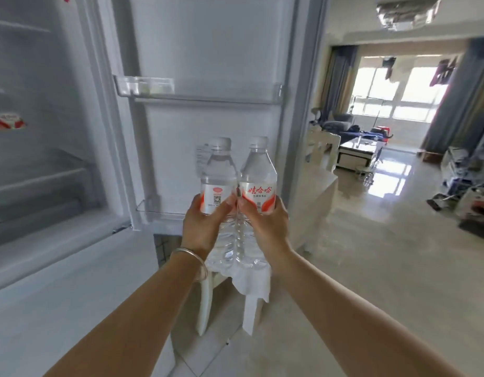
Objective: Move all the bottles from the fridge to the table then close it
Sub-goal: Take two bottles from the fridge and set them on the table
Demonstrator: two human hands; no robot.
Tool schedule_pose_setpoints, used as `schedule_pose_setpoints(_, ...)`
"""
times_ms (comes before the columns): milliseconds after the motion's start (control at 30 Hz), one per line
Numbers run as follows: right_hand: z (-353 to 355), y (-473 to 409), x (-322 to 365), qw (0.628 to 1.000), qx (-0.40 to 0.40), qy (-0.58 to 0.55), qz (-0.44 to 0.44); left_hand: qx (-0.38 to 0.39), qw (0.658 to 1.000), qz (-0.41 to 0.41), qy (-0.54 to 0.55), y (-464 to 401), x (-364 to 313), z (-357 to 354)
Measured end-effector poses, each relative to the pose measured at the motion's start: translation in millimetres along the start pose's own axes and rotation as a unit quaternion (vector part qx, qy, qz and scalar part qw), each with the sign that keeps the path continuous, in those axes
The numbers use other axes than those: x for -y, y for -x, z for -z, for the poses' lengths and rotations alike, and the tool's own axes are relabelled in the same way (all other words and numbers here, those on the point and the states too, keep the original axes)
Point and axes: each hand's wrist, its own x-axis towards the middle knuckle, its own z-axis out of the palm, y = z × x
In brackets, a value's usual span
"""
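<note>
Clear plastic: we grip 2 touching upright bottles mid-frame, left hand [205,227] clamped on left bottle [217,172], right hand [265,227] on right bottle [258,172]; our fingers hide their lower labels.

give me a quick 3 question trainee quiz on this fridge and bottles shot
1. True or false: the fridge door is shut.
2. How many bottles are held? A) one B) two C) three
3. Fill in: the bracelet is on the ___ wrist.

Key:
1. False. The door stands open.
2. B. The left hand holds the left bottle, the right hand holds the right bottle, both upright, side by side.
3. Left.
</note>
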Motion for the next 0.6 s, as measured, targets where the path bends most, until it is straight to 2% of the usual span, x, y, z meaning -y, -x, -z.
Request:
schedule_pose_setpoints(133, 110.6, -5.2, -23.3, 0.997, -0.049, 0.061, -0.020, 0.030, 0.999, 0.024, 0.026, 36.9, 16.7, -101.9)
schedule_pose_setpoints(267, 190.3, -16.4, -44.9, 0.987, -0.100, 0.115, -0.040, 0.077, 0.995, 0.046, 0.044, 56.3, 22.7, -180.9)
schedule_pose_setpoints(400, 239.0, -42.8, -68.0, 0.982, -0.121, 0.130, -0.060, 0.105, 0.992, 0.052, 0.055, 50.7, 33.1, -238.9)
schedule_pose_setpoints(600, 270.7, -110.6, -104.3, 0.980, -0.129, 0.135, -0.071, 0.100, 0.991, 0.064, 0.061, -1.4, 64.9, -306.3)
